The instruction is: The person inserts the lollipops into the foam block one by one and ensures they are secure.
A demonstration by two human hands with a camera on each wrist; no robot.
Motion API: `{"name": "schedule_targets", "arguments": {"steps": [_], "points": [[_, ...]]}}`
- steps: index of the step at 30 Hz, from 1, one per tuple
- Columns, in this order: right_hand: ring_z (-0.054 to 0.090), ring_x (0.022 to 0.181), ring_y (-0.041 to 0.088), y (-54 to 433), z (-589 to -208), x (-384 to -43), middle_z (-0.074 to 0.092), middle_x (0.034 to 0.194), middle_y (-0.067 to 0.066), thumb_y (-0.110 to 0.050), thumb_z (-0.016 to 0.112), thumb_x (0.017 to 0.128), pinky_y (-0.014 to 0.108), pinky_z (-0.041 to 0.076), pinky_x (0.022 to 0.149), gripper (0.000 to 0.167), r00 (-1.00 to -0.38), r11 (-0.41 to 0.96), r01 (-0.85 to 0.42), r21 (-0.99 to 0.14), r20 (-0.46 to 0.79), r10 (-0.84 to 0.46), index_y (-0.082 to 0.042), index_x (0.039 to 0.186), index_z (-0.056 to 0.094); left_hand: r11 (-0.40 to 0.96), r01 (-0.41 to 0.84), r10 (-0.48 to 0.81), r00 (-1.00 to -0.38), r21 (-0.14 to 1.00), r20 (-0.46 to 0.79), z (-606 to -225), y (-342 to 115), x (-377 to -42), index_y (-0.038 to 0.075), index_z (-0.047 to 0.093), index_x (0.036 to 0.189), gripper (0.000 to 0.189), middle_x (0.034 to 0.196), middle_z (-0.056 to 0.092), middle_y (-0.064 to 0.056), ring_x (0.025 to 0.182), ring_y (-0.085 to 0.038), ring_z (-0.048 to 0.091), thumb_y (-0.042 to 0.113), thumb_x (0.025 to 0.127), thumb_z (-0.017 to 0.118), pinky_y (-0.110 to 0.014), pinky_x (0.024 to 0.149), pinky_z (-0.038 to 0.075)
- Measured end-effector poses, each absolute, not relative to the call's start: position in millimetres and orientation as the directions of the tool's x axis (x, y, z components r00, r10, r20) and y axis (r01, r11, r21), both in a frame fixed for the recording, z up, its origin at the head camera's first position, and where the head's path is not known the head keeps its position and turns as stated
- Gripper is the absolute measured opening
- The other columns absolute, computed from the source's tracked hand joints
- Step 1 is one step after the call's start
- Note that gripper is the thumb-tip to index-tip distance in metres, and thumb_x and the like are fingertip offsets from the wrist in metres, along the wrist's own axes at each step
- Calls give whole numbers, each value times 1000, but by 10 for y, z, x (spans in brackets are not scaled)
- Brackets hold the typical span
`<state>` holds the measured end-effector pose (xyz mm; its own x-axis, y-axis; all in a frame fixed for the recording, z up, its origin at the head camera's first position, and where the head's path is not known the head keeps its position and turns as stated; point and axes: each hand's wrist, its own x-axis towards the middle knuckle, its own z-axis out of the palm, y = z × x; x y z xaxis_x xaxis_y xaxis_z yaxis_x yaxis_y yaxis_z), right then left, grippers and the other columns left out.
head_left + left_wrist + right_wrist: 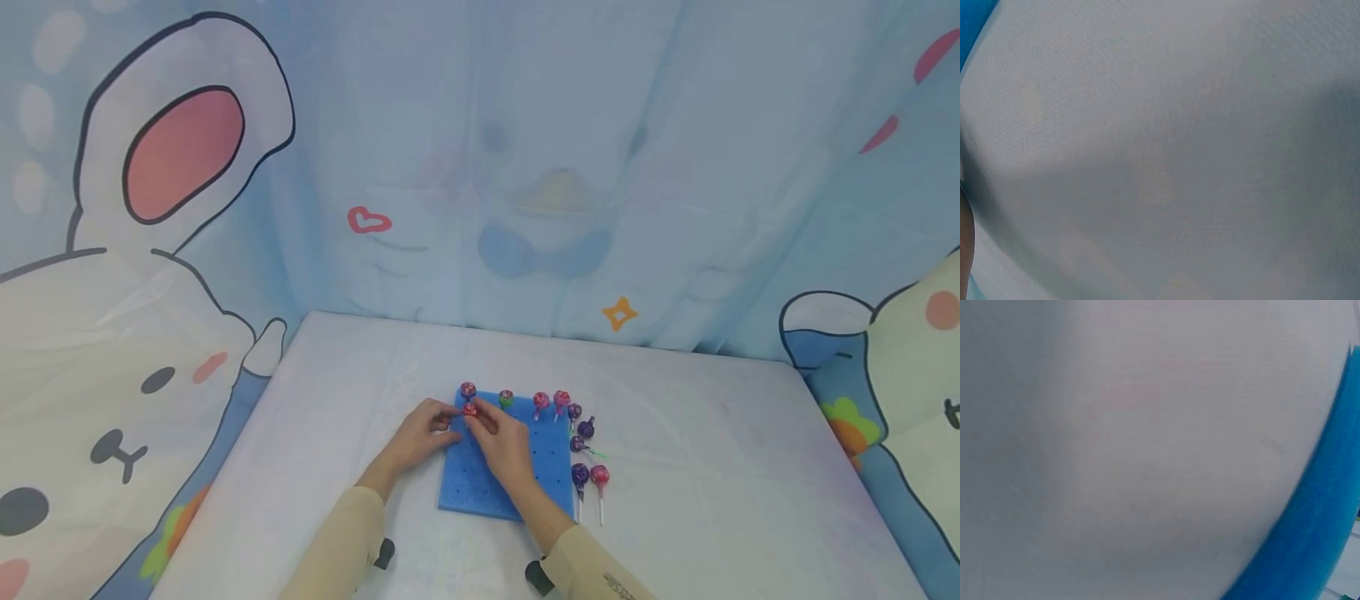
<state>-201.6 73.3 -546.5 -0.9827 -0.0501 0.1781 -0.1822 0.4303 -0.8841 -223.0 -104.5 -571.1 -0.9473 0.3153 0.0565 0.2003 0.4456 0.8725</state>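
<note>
A blue foam board (480,479) with rows of small holes lies on the table. Over its back left part, the right hand (504,442) pinches a red-wrapped lollipop (470,410) between thumb and fingers; the stick is mostly hidden. Beside the board's left edge is the left hand (422,435), its fingers loosely bent near that lollipop with nothing visible in its grasp. Along the far edge stand a purple-red lollipop (468,389), a green-and-red lollipop (506,397) and two pink lollipops (541,401). The wrist views show mostly tablecloth and strips of the blue board (1316,519).
Right of the board lie several purple lollipops (581,474) and a pink lollipop (600,475) with a white stick. A white cloth (712,483) covers the table. Behind it hangs a blue curtain (450,275) with cartoon prints.
</note>
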Motion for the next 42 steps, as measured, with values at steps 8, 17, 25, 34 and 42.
{"name": "schedule_targets", "arguments": {"steps": [8, 17, 25, 34, 42], "points": [[64, 113, 22, 796, -5359, -1946, 67, 123, 7, -21, 66, 95, 29, 54, 91, 37, -984, 418, -179, -891, 168, -63, -6, 128, 63, 426, 196, 312, -948, 883, 60, -5715, -1042, -2224, 2, 61, 122, 39, 116, 56, -10, 106, -24, 61, 15, 88, 74, -30, 95, 52], [59, 120, 23, 1020, -5291, -1730, 64, 128, 6, -26, 64, 96, 33, 51, 96, 39, -989, 417, -132, -899, 94, -111, -9, 131, 61, 443, 174, 314, -949, 879, 30, -5710, -1047, -2225, 4, 61, 123, 39, 118, 56, -8, 109, -22, 60, 17, 89, 73, -29, 96, 51], [60, 119, 22, 1297, -5228, -1523, 64, 129, 6, -24, 63, 97, 29, 51, 95, 38, -994, 410, -54, -910, 11, -105, -8, 132, 61, 430, 161, 318, -948, 889, 18, -5698, -1050, -2215, 3, 60, 123, 39, 119, 55, -9, 110, -23, 60, 17, 89, 73, -30, 97, 51], [62, 115, 21, 1625, -5208, -1396, 65, 126, 7, -22, 65, 96, 30, 52, 93, 36, -998, 511, 42, -858, -62, -21, -9, 129, 63, 423, 182, 328, -944, 888, 37, -5715, -1064, -2222, 2, 59, 124, 39, 119, 55, -11, 111, -25, 59, 16, 90, 72, -33, 97, 51], [62, 116, 25, 1931, -5251, -1300, 64, 127, 12, -20, 61, 98, 30, 53, 92, 35, -997, 604, 73, -794, -64, 37, -6, 130, 61, 434, 180, 328, -944, 883, 31, -5737, -1064, -2228, 4, 59, 124, 39, 119, 55, -9, 110, -23, 59, 17, 90, 72, -31, 97, 51]]}}
